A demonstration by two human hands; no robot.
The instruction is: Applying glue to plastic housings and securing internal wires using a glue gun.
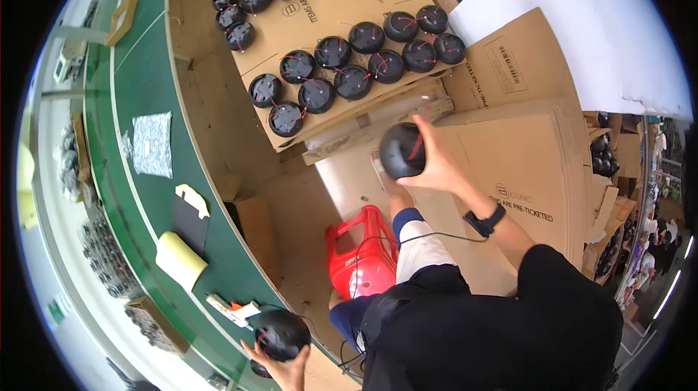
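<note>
Hands point(440, 167) point(287, 372) hold two round black pieces point(400, 151) point(281, 334), one each.

One ball point(396, 151), black, smooth and rounded, is held up just right of the frame's centre, slightly above mid-height, with a thin red wire point(415, 147) running across its right part. A second ball point(282, 334), also black and rounded, is held left of centre near the bottom edge, its finer detail too small to tell.
</note>
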